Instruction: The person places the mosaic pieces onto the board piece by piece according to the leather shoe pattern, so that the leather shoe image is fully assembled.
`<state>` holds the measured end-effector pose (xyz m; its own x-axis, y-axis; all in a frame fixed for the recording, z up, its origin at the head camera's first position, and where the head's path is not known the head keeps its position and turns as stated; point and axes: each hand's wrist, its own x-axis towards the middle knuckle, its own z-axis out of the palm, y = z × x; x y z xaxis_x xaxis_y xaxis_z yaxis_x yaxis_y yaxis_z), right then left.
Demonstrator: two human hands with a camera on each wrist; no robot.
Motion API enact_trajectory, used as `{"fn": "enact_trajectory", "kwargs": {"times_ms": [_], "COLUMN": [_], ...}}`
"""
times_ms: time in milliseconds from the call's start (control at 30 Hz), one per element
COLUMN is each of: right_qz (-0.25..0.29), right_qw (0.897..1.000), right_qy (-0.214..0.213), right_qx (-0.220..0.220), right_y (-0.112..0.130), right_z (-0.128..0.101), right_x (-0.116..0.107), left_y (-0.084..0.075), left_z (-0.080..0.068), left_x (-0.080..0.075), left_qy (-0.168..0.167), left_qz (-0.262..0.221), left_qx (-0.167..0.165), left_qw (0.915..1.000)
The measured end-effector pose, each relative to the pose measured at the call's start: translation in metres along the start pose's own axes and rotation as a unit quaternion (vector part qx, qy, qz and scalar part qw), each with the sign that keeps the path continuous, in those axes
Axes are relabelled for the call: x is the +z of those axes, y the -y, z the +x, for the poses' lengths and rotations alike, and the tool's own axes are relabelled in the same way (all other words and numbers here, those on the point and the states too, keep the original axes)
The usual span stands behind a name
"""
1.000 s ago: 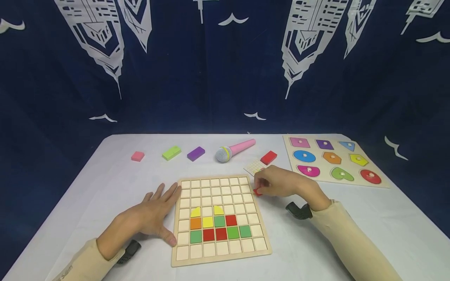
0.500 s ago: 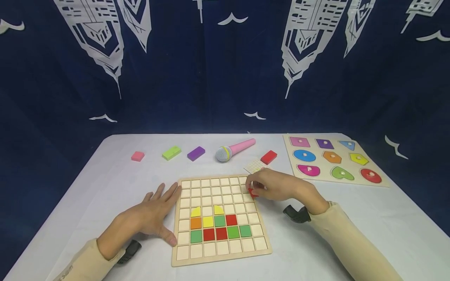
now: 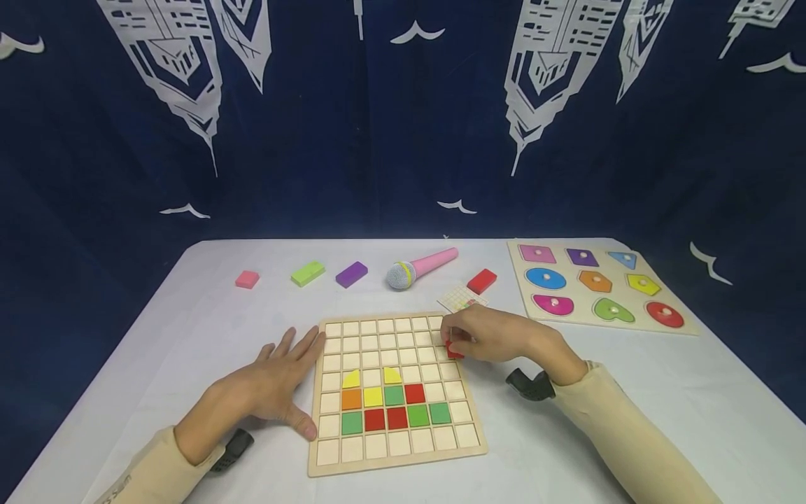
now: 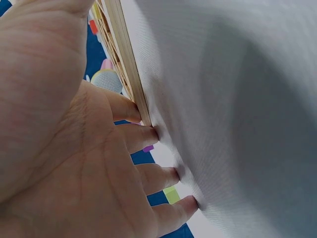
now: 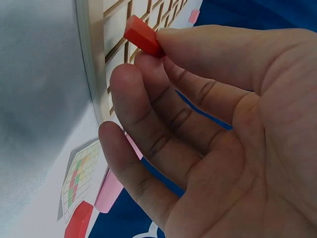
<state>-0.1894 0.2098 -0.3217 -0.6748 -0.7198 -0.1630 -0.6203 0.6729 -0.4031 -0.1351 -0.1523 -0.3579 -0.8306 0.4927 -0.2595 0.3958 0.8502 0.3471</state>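
Observation:
A wooden grid board (image 3: 398, 444) lies on the white table. My left hand (image 3: 271, 385) rests along its left edge with fingers spread, and the left wrist view shows fingertips against the board's side and the cloth. Over the right edge, my right hand (image 3: 494, 332) pinches a small red block (image 5: 142, 35) between thumb and fingers. In the right wrist view the block is tilted and its far end is bare; whether it touches the board cannot be told. Several coloured tiles sit in the grid's cells, among them an orange tile (image 3: 351, 400), a red tile (image 3: 414, 393) and a yellow curved piece (image 3: 350, 379).
Behind the board lie a pattern card (image 3: 462, 298), a red block (image 3: 481, 281), a pink microphone (image 3: 434, 261), a purple block (image 3: 351, 274), a green block (image 3: 308, 274) and a pink block (image 3: 247, 279). A shape puzzle board (image 3: 567, 320) occupies the back right.
My right hand has moved slightly left with the red block, from beside the board to above its right edge. The left hand stays in place.

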Motion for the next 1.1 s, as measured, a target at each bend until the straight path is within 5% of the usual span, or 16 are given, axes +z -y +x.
{"fn": "enact_trajectory", "kwargs": {"times_ms": [1100], "right_qz": [0.019], "right_qw": [0.998], "right_qy": [0.052], "right_qx": [0.000], "right_y": [0.021], "right_z": [0.002], "right_x": [0.013], "left_y": [-0.001], "left_z": [0.001], "left_x": [-0.001], "left_qy": [0.006], "left_qz": [0.002], "left_qx": [-0.004], "left_qw": [1.0000]}}
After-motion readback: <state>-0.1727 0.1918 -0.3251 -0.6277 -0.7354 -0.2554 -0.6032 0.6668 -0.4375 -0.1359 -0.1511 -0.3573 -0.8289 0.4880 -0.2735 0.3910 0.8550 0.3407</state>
